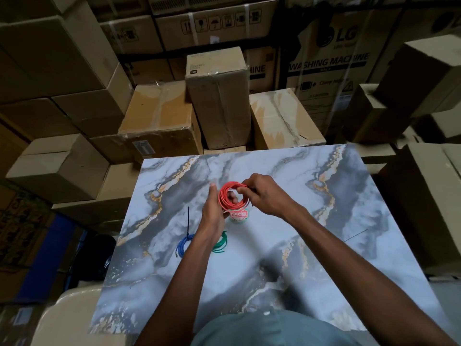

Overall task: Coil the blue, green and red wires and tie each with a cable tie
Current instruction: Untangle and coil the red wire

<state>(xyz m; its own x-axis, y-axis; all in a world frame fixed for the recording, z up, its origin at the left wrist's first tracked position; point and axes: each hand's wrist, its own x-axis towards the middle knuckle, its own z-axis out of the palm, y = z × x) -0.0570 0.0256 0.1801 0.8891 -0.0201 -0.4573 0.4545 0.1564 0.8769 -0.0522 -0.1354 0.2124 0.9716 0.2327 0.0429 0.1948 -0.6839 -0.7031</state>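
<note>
Hands grip the red coil [233,197] above the tabletop [324,258] — left [214,208] steadying, right [264,193] pinching its rim, probably threading a tie — blue coil [182,247] and green coil [220,242] lie aside.

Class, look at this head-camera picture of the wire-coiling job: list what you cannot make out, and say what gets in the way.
- Blue coil: its right part is hidden by the left forearm; whether it is tied cannot be told.
- Green coil: its left part is hidden by the same forearm.
- Red coil: whether a cable tie is round it is masked by the right hand.
- Small container: its label is blurred.
</note>
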